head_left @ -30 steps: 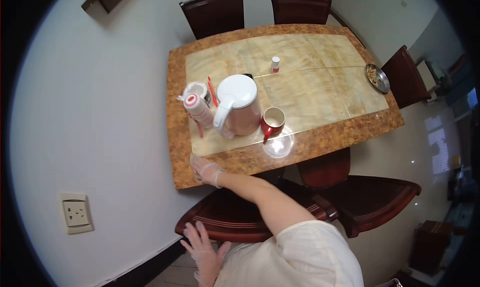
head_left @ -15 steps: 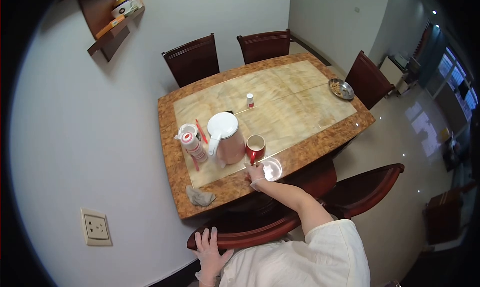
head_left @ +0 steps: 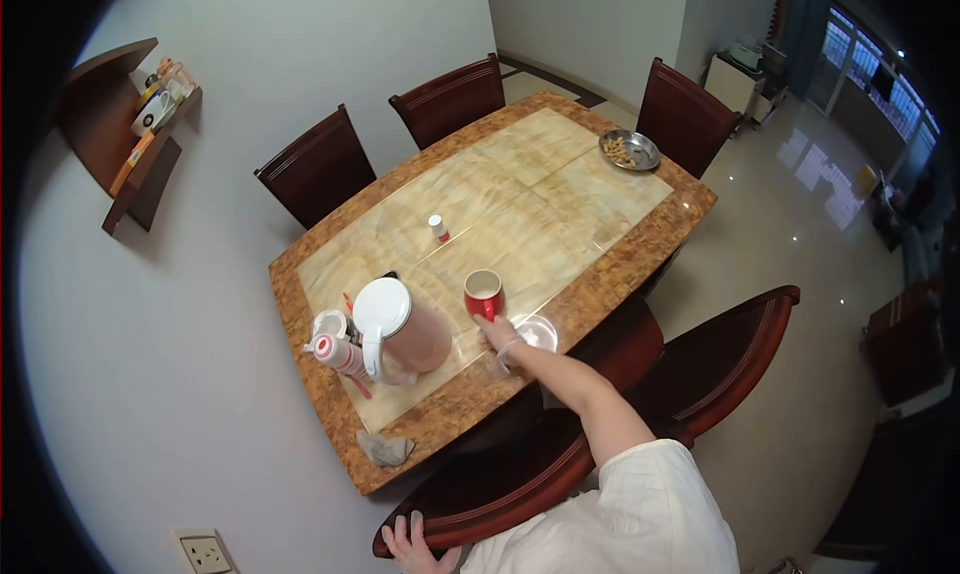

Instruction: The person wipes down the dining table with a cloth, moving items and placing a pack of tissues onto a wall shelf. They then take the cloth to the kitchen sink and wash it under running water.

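Note:
In a clear glove, my right hand is closed on the handle of a red mug with a pale inside. The mug stands at the near side of the table, seemingly upright, and no contents can be made out. Beside my right wrist lies a clear round lid or dish. To the left, apart from the mug, is a large kettle with a white lid and handle. My left hand, also gloved, rests on the wooden chair back with its fingers apart.
The table also bears a pink-and-white bottle, a grey cloth, a small white-capped bottle and a metal plate with snack-like pieces. Several chairs surround it. A wall shelf hangs at left.
My right hand has closed on the mug's handle, and the mug has shifted away from the kettle. My left hand stays on the chair back. The head view has turned.

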### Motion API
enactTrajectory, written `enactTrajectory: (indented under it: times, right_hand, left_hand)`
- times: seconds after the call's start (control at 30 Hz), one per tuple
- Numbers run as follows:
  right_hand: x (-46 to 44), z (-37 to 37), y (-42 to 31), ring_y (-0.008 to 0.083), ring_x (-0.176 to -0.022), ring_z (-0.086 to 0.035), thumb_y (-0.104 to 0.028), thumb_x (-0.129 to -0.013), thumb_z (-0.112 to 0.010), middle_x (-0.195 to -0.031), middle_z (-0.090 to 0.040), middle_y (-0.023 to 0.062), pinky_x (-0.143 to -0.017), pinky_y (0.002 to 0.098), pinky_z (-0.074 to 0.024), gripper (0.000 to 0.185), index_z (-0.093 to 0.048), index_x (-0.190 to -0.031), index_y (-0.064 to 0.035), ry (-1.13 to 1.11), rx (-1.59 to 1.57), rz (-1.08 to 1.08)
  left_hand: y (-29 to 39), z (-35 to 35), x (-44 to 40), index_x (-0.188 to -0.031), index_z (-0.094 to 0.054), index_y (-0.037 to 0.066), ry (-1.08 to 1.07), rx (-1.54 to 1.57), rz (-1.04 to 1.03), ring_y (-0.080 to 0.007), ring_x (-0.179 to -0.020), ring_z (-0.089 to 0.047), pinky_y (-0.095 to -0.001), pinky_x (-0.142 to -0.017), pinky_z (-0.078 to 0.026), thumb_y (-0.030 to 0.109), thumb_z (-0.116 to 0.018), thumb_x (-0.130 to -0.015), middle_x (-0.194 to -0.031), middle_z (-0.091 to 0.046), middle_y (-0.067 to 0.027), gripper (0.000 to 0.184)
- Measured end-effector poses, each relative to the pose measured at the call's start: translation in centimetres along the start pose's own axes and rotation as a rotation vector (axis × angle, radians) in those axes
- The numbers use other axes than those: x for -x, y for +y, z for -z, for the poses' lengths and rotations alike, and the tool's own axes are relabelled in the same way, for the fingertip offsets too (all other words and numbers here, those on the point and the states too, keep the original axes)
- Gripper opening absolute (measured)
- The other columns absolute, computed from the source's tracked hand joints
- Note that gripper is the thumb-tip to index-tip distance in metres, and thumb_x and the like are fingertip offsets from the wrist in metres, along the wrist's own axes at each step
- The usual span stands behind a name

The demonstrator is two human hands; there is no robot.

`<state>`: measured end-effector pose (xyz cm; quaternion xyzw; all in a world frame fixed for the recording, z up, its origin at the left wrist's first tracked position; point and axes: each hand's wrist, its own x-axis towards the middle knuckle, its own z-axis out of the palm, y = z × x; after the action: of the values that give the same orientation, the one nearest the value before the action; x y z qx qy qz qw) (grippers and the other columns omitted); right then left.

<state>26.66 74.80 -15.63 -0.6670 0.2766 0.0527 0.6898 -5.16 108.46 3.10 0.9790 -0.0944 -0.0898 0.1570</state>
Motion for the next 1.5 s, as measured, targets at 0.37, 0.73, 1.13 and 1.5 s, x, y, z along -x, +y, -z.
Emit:
enactTrajectory:
  times: [0.37, 0.73, 1.13, 1.5]
  right_hand:
    - [-9.1, 21.5, 0.2, 0.0139, -0.049, -0.054, -0.040, -0.090, -0.054, -0.057, -0.053, 0.0033, -0.047, 0.0302, -0.0445, 0.035, -0.058, -0.079, -0.0068, 0.312, 0.011, 0.176]
    - [-11.8, 14.5, -0.3, 0.0100, -0.057, -0.052, -0.025, -0.088, -0.054, -0.067, -0.049, -0.0017, -0.050, 0.0223, -0.0456, 0.014, -0.049, -0.094, -0.0127, 0.388, -0.768, -0.029]
    - [8.7, -14.2, -0.6, 0.0333, -0.106, -0.051, -0.021, -0.081, -0.064, -0.123, -0.046, 0.0209, -0.090, 0.0376, -0.0430, 0.061, -0.038, -0.131, 0.0013, -0.535, 0.276, 0.844]
    - [7.8, -8.6, -5.1, 0.0215, -0.058, -0.064, -0.039, -0.085, -0.061, -0.069, -0.065, 0.0140, -0.059, 0.0341, -0.0498, 0.039, -0.064, -0.089, 0.0001, -0.503, 0.599, 0.452]
  left_hand:
    - [1.3, 0.5, -0.7, -0.135, -0.036, 0.007, -0.012, -0.018, 0.099, -0.0501, -0.130, -0.014, -0.0586, -0.106, -0.018, 0.032, -0.078, -0.059, -0.138, -0.026, -0.0225, 0.091]
    - [2.0, 1.0, -1.3, -0.136, -0.037, 0.011, -0.027, -0.033, 0.196, -0.0480, -0.129, -0.019, -0.0577, -0.104, -0.023, 0.031, -0.079, -0.059, -0.137, -0.027, -0.0200, 0.090]
    - [1.0, 0.7, -0.5, -0.138, -0.037, 0.014, 0.045, 0.017, 0.128, -0.0459, -0.131, -0.018, -0.0578, -0.101, -0.026, 0.033, -0.079, -0.060, -0.140, -0.026, -0.0191, 0.090]
    - [2.3, 1.2, -0.5, -0.136, -0.037, 0.010, 0.024, 0.056, 0.136, -0.0474, -0.132, -0.013, -0.0562, -0.107, -0.018, 0.027, -0.078, -0.062, -0.142, -0.023, -0.0190, 0.086]
